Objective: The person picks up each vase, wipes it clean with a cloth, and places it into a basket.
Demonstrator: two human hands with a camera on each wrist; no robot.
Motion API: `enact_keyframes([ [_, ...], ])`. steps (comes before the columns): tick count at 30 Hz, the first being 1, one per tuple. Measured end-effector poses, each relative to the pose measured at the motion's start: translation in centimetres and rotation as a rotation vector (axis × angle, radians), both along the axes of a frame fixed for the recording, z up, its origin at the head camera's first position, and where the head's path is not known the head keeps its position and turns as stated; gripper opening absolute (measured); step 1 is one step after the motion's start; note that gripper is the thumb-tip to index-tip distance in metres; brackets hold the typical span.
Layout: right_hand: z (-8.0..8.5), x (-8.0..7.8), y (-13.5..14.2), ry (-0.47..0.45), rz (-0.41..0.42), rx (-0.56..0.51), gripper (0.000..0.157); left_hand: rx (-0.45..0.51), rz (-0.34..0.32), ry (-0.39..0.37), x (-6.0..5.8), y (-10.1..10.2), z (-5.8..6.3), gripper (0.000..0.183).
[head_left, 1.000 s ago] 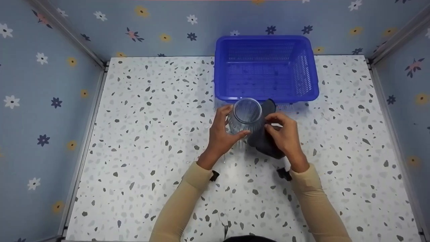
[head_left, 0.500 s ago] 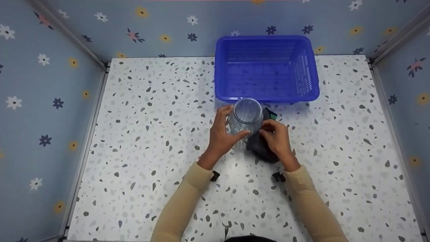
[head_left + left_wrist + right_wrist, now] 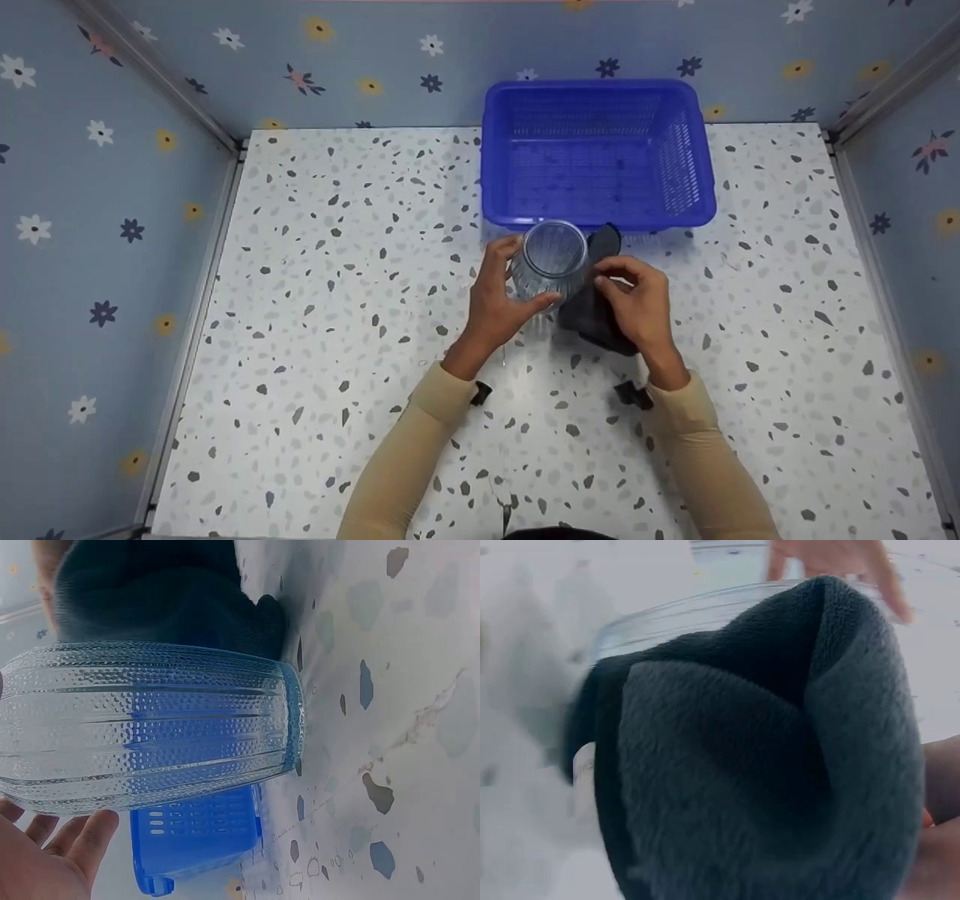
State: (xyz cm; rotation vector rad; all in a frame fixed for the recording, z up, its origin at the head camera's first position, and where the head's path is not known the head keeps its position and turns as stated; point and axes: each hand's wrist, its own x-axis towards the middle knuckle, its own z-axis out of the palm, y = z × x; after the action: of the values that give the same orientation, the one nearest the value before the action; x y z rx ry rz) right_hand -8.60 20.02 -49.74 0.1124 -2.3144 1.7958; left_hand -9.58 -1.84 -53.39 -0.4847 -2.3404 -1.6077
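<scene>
A clear ribbed glass jar [image 3: 553, 259] stands upright near the table's middle, its round mouth facing up. My left hand [image 3: 496, 304] grips it from the left, thumb across the near side and fingers behind. In the left wrist view the jar's [image 3: 157, 727] dimpled, ribbed wall fills the centre. Against its right side lies a dark grey fleecy cloth [image 3: 596, 322], which my right hand [image 3: 639, 300] pinches between thumb and fingers. The right wrist view shows the cloth [image 3: 720, 772] folded over, with a white tag [image 3: 583, 776] on its edge; it hides much of the jar.
Just beyond the jar, a blue plastic basket [image 3: 596, 223] with slotted walls stands at the back of the table. The speckled white tabletop [image 3: 337, 315] is enclosed by flowered panels [image 3: 90, 247] at the left, back and right.
My right hand slid left and toward me along the jar's side with the cloth, then back right and away. A green patch on the cloth showed midway. The left hand kept the jar in place.
</scene>
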Motion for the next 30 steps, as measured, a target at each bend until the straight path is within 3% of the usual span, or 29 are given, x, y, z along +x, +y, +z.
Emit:
enact_keyframes([
  [4,2.6,0.2,-0.5,0.073,-0.001,0.068,0.014,0.0,-0.001,0.006,0.0,0.0,0.0,0.085],
  [8,4.0,0.3,-0.9,0.099,-0.006,0.159,0.014,-0.004,0.004,0.004,0.0,0.0,0.0,0.086],
  [14,3.9,0.5,-0.9,0.076,-0.025,0.162,0.014,-0.021,0.031,0.016,0.1,0.3,-0.2,0.088],
  [23,3.5,0.7,-0.7,0.094,-0.034,0.146,0.013,-0.07,0.161,0.058,1.2,1.7,0.3,0.091],
  [26,3.4,0.8,-0.6,0.085,-0.024,0.134,0.013,-0.126,0.112,0.016,1.1,1.0,0.8,0.1],
  [30,3.4,0.8,-0.6,0.073,-0.014,0.106,0.013,-0.164,-0.074,-0.065,0.0,-0.9,1.6,0.103],
])
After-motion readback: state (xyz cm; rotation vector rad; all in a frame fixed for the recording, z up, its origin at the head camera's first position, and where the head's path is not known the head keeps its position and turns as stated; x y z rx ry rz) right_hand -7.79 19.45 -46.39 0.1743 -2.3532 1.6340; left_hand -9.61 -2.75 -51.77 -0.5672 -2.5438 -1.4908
